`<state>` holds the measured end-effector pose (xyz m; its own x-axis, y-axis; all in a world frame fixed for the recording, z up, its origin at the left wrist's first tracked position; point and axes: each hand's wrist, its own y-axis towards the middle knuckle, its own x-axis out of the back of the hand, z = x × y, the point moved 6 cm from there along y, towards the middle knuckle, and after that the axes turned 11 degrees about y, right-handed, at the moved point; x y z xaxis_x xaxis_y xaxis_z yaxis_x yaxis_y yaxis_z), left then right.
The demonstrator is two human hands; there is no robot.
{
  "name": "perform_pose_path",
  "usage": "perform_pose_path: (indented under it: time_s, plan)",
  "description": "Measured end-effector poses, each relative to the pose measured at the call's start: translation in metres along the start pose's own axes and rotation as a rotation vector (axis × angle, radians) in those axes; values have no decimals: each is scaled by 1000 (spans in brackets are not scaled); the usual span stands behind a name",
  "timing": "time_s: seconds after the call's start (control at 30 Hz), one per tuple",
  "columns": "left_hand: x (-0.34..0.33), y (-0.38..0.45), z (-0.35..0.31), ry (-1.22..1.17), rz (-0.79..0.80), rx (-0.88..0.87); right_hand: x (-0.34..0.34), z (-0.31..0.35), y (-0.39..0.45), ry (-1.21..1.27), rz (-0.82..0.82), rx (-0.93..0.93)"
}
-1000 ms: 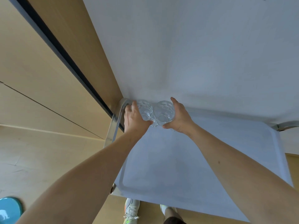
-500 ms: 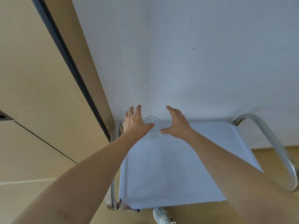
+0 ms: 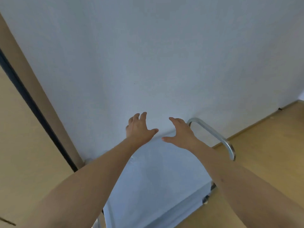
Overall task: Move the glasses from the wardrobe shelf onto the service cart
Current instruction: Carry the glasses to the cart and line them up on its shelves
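Both of my hands are raised above the far end of the service cart (image 3: 153, 186), whose top is a pale blue-white tray. My left hand (image 3: 139, 127) has straight, spread fingers and holds nothing. My right hand (image 3: 179, 132) is likewise spread and holds nothing, a short gap apart from the left. No glass shows in this view; my left forearm covers the cart's far left corner. The wardrobe shelf is out of view.
The cart's curved metal handle (image 3: 218, 137) rises at its right side. A white wall (image 3: 164, 55) stands straight ahead. A light wooden wardrobe panel with a dark vertical strip (image 3: 31, 102) runs along the left. Wooden floor (image 3: 266, 153) lies to the right.
One second ago both hands held two glasses at the cart's far left corner. They let go, lifted and opened, and the view swung up and left; the glasses are now out of sight.
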<state>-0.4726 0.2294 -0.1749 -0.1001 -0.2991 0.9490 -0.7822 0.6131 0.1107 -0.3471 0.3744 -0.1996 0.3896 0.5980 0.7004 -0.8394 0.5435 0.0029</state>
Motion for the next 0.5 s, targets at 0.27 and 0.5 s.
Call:
perform_pose_path:
  time_s: [0.27,0.5]
  plan:
    - [4,1,-144,-10,-7,-266,112,-50,-51,-9,-208,-50]
    - [-15,-24,-310,-45,29,-474,238,-126,-121,-53,-381,-126]
